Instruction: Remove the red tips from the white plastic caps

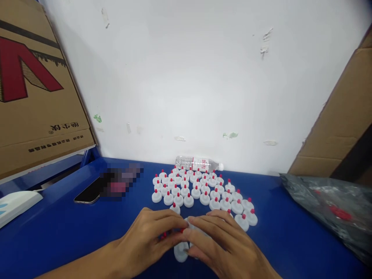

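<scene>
Both hands meet low in the middle of the head view. My left hand (154, 232) is closed, with fingertips together. Small red tips (163, 235) show beneath its fingers, and another bit of red lies at its fingertips. My right hand (223, 240) curls over white round caps, its fingers bent around them. How it grips them is partly hidden. A white cap (181, 252) without a visible red tip lies below the fingertips, by the right thumb. Beyond the hands, several white caps with red tips (188, 200) stand upright on the blue table (139, 217).
A clear plastic bottle (199, 163) lies on its side against the white wall. On the left are a phone (90, 190), a white device (19, 205) and a printed cardboard box (43, 97). A grey plastic bag (322, 209) with red pieces lies at right, near more cardboard (334, 116).
</scene>
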The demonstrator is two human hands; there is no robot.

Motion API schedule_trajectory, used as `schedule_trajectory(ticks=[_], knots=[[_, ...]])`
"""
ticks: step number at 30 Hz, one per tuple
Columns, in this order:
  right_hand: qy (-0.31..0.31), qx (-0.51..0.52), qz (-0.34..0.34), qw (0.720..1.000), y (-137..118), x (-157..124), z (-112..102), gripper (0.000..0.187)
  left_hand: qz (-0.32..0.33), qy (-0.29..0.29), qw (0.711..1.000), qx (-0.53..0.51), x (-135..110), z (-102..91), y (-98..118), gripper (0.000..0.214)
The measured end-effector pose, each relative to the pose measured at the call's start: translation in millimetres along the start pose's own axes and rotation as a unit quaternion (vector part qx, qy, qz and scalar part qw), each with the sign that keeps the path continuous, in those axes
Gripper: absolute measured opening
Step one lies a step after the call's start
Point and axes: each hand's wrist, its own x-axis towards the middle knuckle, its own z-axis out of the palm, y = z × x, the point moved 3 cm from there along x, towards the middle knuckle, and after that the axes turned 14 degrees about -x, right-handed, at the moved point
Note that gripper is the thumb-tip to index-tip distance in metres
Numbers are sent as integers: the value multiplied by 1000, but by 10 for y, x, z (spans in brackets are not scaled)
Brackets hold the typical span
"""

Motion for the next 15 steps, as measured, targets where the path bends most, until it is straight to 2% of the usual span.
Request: schedule_trajectory(ticks=[5, 10, 15], knots=[[4, 0, -11, 1000, -6, 57, -41, 16, -17, -53, 998, -3, 19, 17, 61, 27], [-6, -16, 11, 1000, 28, 51, -60, 33, 7, -5, 1000, 10, -4, -31, 108, 17], [1, 0, 16, 1000, 46, 23, -11, 26, 37, -7, 999, 14, -18, -3, 46, 26]])
